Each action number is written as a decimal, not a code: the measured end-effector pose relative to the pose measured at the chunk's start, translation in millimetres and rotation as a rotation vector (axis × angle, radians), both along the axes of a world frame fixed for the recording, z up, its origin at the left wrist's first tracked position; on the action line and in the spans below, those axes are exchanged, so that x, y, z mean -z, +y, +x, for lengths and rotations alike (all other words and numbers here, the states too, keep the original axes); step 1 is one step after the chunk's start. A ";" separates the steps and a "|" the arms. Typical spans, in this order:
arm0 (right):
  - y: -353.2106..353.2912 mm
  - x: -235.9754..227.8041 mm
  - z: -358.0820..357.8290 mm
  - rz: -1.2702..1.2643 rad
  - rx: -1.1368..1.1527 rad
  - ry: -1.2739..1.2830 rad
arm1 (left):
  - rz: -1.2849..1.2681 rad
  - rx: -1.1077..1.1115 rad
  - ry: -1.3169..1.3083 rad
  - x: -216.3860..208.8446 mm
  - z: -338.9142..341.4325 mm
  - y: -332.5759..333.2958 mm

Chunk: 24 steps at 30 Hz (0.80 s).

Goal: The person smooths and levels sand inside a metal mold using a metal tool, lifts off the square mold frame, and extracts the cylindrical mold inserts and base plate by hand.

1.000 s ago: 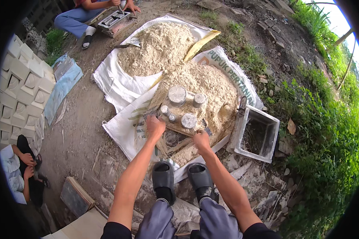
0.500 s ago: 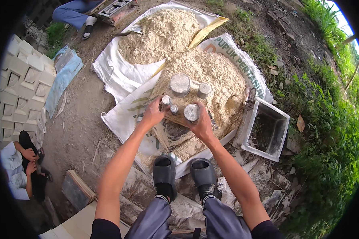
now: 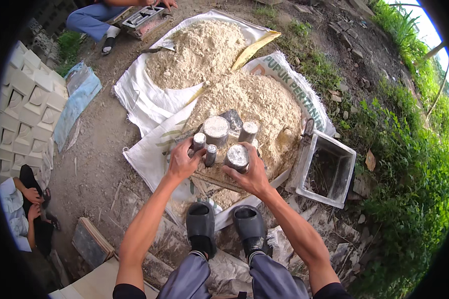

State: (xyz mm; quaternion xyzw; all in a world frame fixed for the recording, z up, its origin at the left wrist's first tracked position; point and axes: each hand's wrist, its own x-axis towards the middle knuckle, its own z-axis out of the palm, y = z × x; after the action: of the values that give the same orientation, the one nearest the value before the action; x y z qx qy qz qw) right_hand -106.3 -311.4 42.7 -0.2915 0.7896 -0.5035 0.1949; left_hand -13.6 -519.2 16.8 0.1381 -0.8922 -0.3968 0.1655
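Observation:
Several grey, powder-topped cylinders stand in a cluster over the pale powder in front of my feet. My left hand (image 3: 181,160) is closed around a narrow cylinder (image 3: 199,141), its thumb beside the thinnest cylinder (image 3: 211,155). With fingers and thumb, my right hand (image 3: 253,172) grips a wide cylinder (image 3: 237,157). Behind them are the widest cylinder (image 3: 216,130) and a medium cylinder (image 3: 249,131), touched by neither hand. A dark flat piece (image 3: 231,120) shows behind the widest one. Whether the cylinders share one base is hidden.
Powder heaps (image 3: 199,52) lie on white woven sacks (image 3: 137,99). An open rectangular metal box mould (image 3: 348,172) stands at right, before green plants (image 3: 409,189). Stacked pale blocks (image 3: 30,109) are at left. One person (image 3: 27,204) sits at left; another (image 3: 92,22) handles a mould frame (image 3: 143,19) at far left.
Both my hands and the cylinders have come nearer to me, and more of the cylinders' sides shows. The dark flat piece has come into sight. The far person's hands now show at the mould frame.

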 end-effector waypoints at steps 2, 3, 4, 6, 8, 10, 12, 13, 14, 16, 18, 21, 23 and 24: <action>-0.4 -11.3 -8.7 -0.073 -0.036 -0.055 | 0.057 -0.004 -0.044 -18.9 -4.0 1.0; -3.6 -17.0 -13.6 -0.026 -0.009 -0.050 | 0.114 -0.012 -0.095 -28.4 -7.1 0.2; -5.5 -27.4 -22.0 0.017 -0.002 -0.154 | 0.111 -0.013 -0.095 -38.5 -14.5 -1.2; -10.6 -23.6 -43.0 0.027 0.043 -0.249 | 0.108 -0.034 -0.312 -54.5 -37.8 -6.9; -16.1 -25.8 -65.4 0.084 0.073 -0.267 | 0.031 -0.004 -0.354 -48.7 -59.0 -19.5; -21.5 -18.7 -88.0 0.068 0.062 -0.438 | -0.018 -0.042 -0.440 -44.7 -82.1 -26.6; -31.2 -28.4 -101.9 0.107 0.031 -0.522 | 0.031 -0.062 -0.467 -55.7 -100.0 -36.2; -35.3 -32.4 -104.4 0.091 0.057 -0.541 | 0.079 -0.083 -0.493 -61.5 -104.6 -42.1; -43.3 -37.3 -106.4 0.067 0.073 -0.561 | 0.127 -0.094 -0.410 -59.7 -103.7 -54.3; -28.2 -2.1 -143.7 0.156 0.159 -0.679 | 0.157 -0.040 -0.360 -80.1 -114.6 -26.0; -30.3 15.1 -163.3 0.073 0.150 -0.825 | 0.049 0.025 -0.201 -66.5 -105.8 -13.5; -38.7 17.8 -183.1 0.191 0.088 -0.846 | 0.024 -0.046 0.019 -41.1 -115.6 -12.8; -38.7 20.2 -191.3 0.275 0.061 -0.834 | 0.000 -0.107 0.018 -34.9 -121.9 -13.7; -37.2 23.5 -194.1 0.306 0.108 -0.834 | 0.002 -0.111 0.016 -31.3 -125.1 -12.7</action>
State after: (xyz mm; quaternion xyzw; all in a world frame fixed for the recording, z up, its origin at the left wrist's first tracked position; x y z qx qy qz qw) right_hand -300.4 -348.6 19.2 0.0103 0.7231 -0.4647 0.5109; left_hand -138.7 -531.9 48.1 0.1845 -0.8814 -0.3892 0.1942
